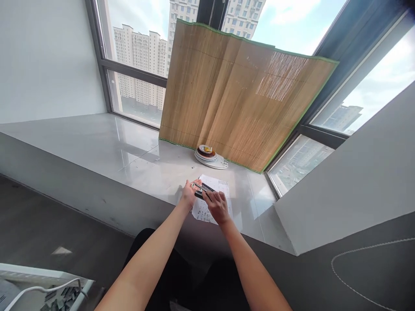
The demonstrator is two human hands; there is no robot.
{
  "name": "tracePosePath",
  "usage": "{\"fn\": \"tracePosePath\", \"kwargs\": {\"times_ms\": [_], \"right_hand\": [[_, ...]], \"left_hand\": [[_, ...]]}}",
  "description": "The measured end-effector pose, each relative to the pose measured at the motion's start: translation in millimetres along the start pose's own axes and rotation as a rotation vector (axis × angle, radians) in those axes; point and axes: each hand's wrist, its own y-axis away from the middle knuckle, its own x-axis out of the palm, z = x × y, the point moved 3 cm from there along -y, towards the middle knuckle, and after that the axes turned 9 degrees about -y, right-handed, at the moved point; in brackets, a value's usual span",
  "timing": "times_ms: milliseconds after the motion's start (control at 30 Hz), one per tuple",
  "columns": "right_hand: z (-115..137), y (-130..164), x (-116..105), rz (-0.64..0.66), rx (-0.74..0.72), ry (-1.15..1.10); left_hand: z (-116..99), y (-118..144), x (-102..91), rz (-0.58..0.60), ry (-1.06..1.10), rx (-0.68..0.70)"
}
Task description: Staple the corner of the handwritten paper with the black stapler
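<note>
Both hands (204, 199) closed around a dark stapler (202, 190) above paper (212, 203).

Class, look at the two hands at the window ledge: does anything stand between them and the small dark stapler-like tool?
Nothing visible does. The left hand and right hand both already touch the tool, held just above the printed paper. The stacked plates sit apart, farther back.

Bright daylight pours in through the windows (139, 52), and the sky beyond looks washed out. The bamboo mat (236, 95) glows where sun strikes through its slats. The glossy counter (97, 142) carries pale reflections and soft shadows. The wide lens bends straight frames toward the edges; the lower corners lie dim.
</note>
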Motion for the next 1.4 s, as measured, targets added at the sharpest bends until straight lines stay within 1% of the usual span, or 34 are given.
{"fn": "tracePosePath", "kwargs": {"times_ms": [100, 167, 233, 333, 367, 433, 500, 533, 600, 667, 700, 767, 833, 967, 1100, 1167, 1200, 1267, 1300, 1333, 1367, 1400], "right_hand": [[-5.1, 3.0, -6.2, -0.03, 0.106, -0.01], [-10.8, 7.4, -10.6, -0.063, 0.229, -0.062], [-19.8, 14.7, -11.9, -0.127, 0.443, -0.143], [-35.0, 31.2, -4.4, -0.204, 0.82, -0.303], [-38.6, 36.3, -0.4, -0.201, 0.913, -0.355], [-42.0, 42.1, 5.3, -0.171, 1.012, -0.406], [-40.2, 39.4, 4.2, -0.173, 1.002, -0.351], [-37.2, 33.8, 1.9, -0.178, 0.953, -0.311], [-28.2, 14.5, -1.4, -0.14, 0.786, -0.28], [-18.8, -10.6, 0.8, -0.033, 0.606, -0.336], [-15.6, -22.9, 3.9, 0.017, 0.551, -0.368], [-13.1, -44.3, 12.7, 0.089, 0.505, -0.402], [-14.1, -59.8, 23.3, 0.135, 0.5, -0.405], [-17.8, -73.7, 37.0, 0.162, 0.481, -0.412], [-18.1, -77.3, 35.0, 0.129, 0.458, -0.447], [-19.8, -78.1, 30.0, 0.077, 0.466, -0.472], [-22.9, -77.1, 26.4, 0.035, 0.479, -0.482], [-36.2, -68.2, 16.4, -0.067, 0.535, -0.499], [-47.1, -58.8, 10.3, -0.116, 0.576, -0.509], [-60.6, -45.3, 3.8, -0.157, 0.627, -0.518], [-76.2, -28.2, -2.5, -0.181, 0.681, -0.528], [-93.1, -8.0, -8.5, -0.187, 0.737, -0.528]], "left_hand": [[0.9, -1.2, -2.2, -0.02, 0.008, -0.003], [0.9, -1.6, -4.3, -0.028, 0.0, 0.004], [0.7, -1.5, -5.9, -0.022, -0.021, 0.016], [1.3, -0.4, -6.7, -0.015, -0.072, 0.037], [2.0, 0.0, -6.7, -0.018, -0.096, 0.046], [4.7, 0.4, -6.9, -0.026, -0.143, 0.067], [7.7, -0.3, -7.4, -0.018, -0.224, 0.114], [8.9, -1.0, -7.4, -0.001, -0.286, 0.153], [10.5, -2.8, -7.0, 0.046, -0.421, 0.237], [10.3, -4.3, -6.3, 0.074, -0.503, 0.307], [9.8, -4.9, -6.2, 0.069, -0.507, 0.319], [7.9, -5.2, -5.9, 0.042, -0.487, 0.319], [5.5, -4.4, -4.8, 0.033, -0.475, 0.306], [1.5, 1.1, -2.7, 0.071, -0.506, 0.284], [1.5, 11.2, 4.3, 0.133, -0.554, 0.261], [0.2, 15.8, 9.0, 0.153, -0.562, 0.275], [-2.2, 17.3, 9.8, 0.143, -0.559, 0.29], [-12.3, 18.9, 5.3, 0.064, -0.616, 0.342], [-20.1, 19.2, 0.0, 0.005, -0.708, 0.38], [-29.3, 19.4, -7.0, -0.059, -0.85, 0.42], [-39.2, 19.8, -14.7, -0.125, -1.052, 0.474], [-48.2, 20.0, -22.0, -0.161, -1.283, 0.531]]}}
